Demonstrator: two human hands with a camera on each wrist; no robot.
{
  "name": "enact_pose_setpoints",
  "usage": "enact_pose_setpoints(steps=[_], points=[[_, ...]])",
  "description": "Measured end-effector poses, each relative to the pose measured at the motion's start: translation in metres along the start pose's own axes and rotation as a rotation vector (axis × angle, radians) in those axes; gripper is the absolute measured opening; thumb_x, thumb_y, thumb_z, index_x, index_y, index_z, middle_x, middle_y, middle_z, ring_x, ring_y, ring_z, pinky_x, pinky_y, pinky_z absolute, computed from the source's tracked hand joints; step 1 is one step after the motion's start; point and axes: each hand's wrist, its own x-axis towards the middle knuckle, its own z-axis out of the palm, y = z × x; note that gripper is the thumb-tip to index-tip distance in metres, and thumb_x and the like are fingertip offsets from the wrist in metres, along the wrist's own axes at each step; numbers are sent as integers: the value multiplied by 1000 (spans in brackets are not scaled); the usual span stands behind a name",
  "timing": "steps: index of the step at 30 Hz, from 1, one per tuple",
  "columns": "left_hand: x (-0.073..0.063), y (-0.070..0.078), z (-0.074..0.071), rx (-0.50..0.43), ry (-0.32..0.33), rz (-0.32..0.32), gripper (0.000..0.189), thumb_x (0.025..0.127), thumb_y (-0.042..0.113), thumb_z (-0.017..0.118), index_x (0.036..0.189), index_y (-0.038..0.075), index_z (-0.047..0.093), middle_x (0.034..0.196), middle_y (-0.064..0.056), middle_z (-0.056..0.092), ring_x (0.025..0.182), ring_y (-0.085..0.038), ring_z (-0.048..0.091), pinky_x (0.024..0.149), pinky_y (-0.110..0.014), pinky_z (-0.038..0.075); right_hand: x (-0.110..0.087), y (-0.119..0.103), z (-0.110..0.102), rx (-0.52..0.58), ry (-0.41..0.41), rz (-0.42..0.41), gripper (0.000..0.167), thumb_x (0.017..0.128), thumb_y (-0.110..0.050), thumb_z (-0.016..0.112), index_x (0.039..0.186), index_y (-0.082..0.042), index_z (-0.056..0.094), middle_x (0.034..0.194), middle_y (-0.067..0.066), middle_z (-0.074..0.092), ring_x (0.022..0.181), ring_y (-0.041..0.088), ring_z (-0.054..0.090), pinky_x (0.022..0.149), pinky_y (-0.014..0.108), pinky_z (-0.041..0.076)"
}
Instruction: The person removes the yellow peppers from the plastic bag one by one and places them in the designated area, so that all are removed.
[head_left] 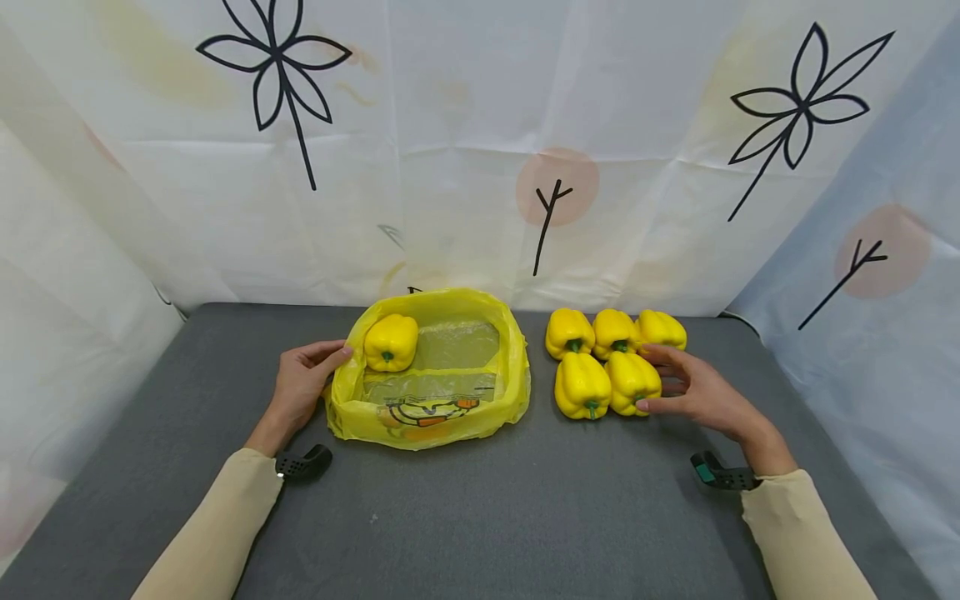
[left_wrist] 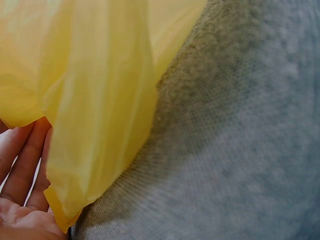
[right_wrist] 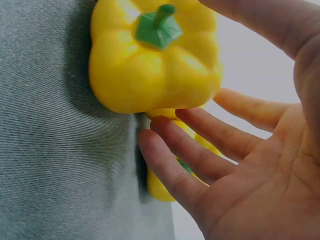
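1. L edge of scene: a white curtain is hung along the L side and behind the grey table; black flower outlines and pale circles are printed on it.
2. The left hand is laid against the L rim of the yellow bag. Fingers are seen fairly straight, tips at the plastic; no curled hold is shown. In the L wrist view the bag's folded edge is seen draped over the fingers, w/ grey cloth beside it.
3. A black clip-like device is seen at the L wrist, just above the table.
4. The bag is spread open into a shallow tray shape, approx. mid-table; an orange/black print is visible on its near wall.
5. One yellow pepper in the bag is seen at the back-L corner, just beside the L fingertips.
6. R of the bag, apart from it, a cluster of five yellow peppers is set in two rows: three behind, two in front, touching.
7. The right hand is spread wide at the cluster's R side, fingers extended round the front-right pepper; nothing is gripped. In the R wrist view the open fingers are seen just under a pepper, w/ another partly hidden behind them.
8. A second black device is seen at the R wrist.
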Motion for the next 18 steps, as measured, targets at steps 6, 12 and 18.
enact_pose_setpoints(steps=[6,12,18], points=[[0,0,0,-4,-2,0,45,98,22,72,126,-13,64,99,13,72,92,-5,66,76,-19,57,-2,-7,-4,-17,10,12,87,90,-21,81,156,3,29,154,28,37,132,52,44,101,65,44],[-1,1,0,-24,-8,-3,46,98,21,72,126,-14,64,98,12,72,91,-6,66,75,-19,57,-4,-17,-8,-58,31,-10,85,92,-20,79,156,4,29,151,29,39,129,52,47,99,67,45],[-1,1,0,-22,-8,-6,46,97,21,72,126,-14,63,99,12,72,92,-6,67,75,-19,57,-6,-27,-11,-70,37,-37,83,92,-19,79,156,3,31,152,28,38,129,50,48,100,67,43]])
